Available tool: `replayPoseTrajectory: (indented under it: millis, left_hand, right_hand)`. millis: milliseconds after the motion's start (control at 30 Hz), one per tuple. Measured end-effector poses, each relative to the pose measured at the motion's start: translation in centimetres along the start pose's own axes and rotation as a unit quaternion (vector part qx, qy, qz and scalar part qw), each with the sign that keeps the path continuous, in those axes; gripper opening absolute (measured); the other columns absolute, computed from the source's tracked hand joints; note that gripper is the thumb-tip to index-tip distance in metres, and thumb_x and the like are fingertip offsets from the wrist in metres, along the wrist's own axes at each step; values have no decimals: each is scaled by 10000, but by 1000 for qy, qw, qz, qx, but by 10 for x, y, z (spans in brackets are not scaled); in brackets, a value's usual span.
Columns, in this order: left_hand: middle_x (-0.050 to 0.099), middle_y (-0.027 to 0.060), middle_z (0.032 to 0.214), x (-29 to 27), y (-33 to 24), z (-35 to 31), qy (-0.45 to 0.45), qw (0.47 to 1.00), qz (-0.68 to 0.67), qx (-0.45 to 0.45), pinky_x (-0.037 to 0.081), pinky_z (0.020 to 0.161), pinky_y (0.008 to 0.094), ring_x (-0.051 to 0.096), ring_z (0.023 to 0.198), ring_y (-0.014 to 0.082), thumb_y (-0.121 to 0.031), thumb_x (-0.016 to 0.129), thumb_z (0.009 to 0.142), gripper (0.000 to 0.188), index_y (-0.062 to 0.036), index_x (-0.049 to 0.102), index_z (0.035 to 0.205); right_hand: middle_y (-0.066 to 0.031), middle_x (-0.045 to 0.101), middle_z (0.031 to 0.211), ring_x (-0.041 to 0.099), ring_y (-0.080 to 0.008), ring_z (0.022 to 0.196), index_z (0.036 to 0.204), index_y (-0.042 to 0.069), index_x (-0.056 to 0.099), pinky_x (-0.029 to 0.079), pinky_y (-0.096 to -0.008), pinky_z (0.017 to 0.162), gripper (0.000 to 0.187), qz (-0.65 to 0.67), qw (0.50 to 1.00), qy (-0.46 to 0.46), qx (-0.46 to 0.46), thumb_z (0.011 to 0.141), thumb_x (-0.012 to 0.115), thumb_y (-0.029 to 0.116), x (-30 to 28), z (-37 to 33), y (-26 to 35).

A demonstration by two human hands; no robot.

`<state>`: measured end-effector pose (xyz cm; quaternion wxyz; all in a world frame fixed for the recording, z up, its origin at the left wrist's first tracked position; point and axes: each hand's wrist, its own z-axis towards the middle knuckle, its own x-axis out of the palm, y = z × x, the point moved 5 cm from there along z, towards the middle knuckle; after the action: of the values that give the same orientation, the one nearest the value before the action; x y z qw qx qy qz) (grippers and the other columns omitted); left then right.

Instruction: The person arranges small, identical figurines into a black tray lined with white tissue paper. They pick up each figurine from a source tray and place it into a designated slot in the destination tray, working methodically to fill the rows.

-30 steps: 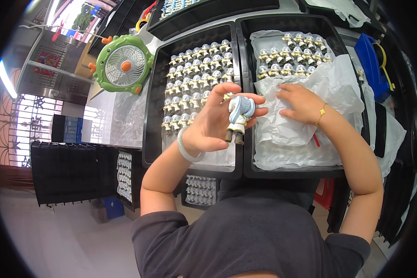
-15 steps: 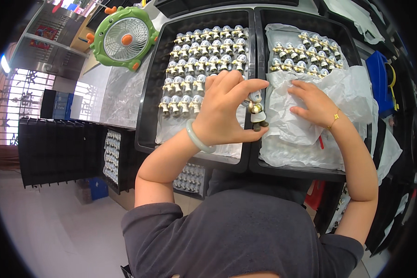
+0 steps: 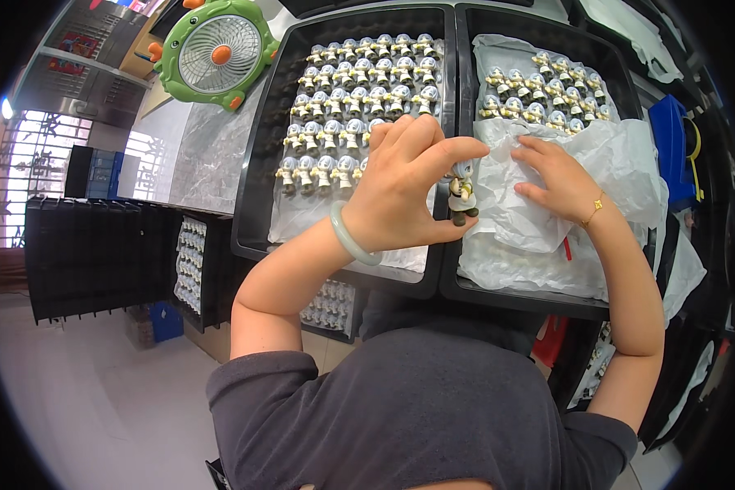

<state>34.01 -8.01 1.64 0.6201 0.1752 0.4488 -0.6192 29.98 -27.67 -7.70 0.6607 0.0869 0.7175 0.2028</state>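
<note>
Between the thumb and fingers of my left hand [image 3: 400,192] a small figurine [image 3: 463,196] stands upright, with pale hair, a white and yellow outfit and dark boots. It hangs over the shared edge of two black trays. Rows of similar figurines [image 3: 335,102] lie in the left tray [image 3: 249,204], partly hidden behind that hand. My right hand [image 3: 557,181] lies with fingers apart on crumpled white tissue paper [image 3: 518,224] in the right tray [image 3: 531,304]. More figurines [image 3: 559,86] show beyond the paper.
A green animal-shaped fan [image 3: 219,57] stands at the far left on a grey-topped table [image 3: 175,163]. A blue bin [image 3: 668,151] is to the right of the trays. Black racks [image 3: 98,261] and a lower tray of figurines [image 3: 190,261] sit at the left.
The figurine in my left hand has turned slightly and shifted a little to the right. My right hand stays on the paper. The whole view has shifted slightly.
</note>
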Motion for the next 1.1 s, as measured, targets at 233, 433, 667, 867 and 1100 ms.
replayPoseTrajectory:
  millis: [233,433,667,867,1100]
  left_hand:
    - [498,41,825,-4,8,1,-6,998,-60,-18,323,729,311,474,771,209,-246,758,481,628,-103,535,1051]
    - [552,97,899,-19,71,-2,24,982,13,-188,398,779,314,517,845,226,-235,718,548,594,-71,460,1057]
    - [536,96,952,58,74,-38,340,914,196,-99,322,896,430,486,989,253,-255,752,503,655,-65,473,1064]
    - [493,85,997,72,75,-41,318,921,212,-81,308,913,435,458,1010,252,-236,766,511,666,-74,459,1080]
    - [501,98,1041,28,60,3,315,920,209,-102,316,918,404,443,1040,283,-183,719,588,544,-77,491,1070]
  right_hand:
    - [-164,418,1282,403,-313,1171,1135,32,516,341,-365,975,435,-2,1000,1,-2,762,616,233,1,1,-1]
    - [-169,417,1281,401,-317,1172,1140,31,510,340,-365,976,440,0,1000,-1,-6,763,613,233,0,0,1]
    - [-169,411,1285,394,-320,1177,1147,33,506,332,-368,982,448,1,1000,2,-9,758,619,223,2,0,0]
    - [-169,401,1294,383,-321,1185,1153,31,505,322,-366,991,458,5,1000,8,1,751,628,214,2,-1,-2]
    - [-142,433,1261,426,-311,1139,1071,40,548,394,-387,922,419,-9,1000,-18,1,739,622,286,13,3,-10]
